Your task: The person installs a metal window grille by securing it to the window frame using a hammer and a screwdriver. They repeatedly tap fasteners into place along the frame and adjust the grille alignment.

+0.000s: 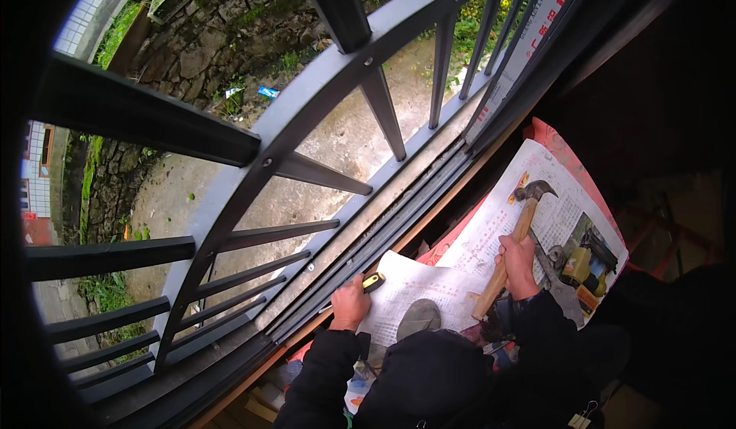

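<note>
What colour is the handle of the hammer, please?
The hammer's handle is light brown, like plain wood; it shows best in the head view.

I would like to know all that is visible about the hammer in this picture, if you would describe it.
The hammer is a claw hammer with a dark, worn-looking metal head and a light brown handle that looks wooden. The right hand grips it near mid-handle. It slants across the view, head farther from the person, butt end nearer, with the curved claw pointing to the right. It lies over the printed paper; whether it touches the paper is unclear.
</note>
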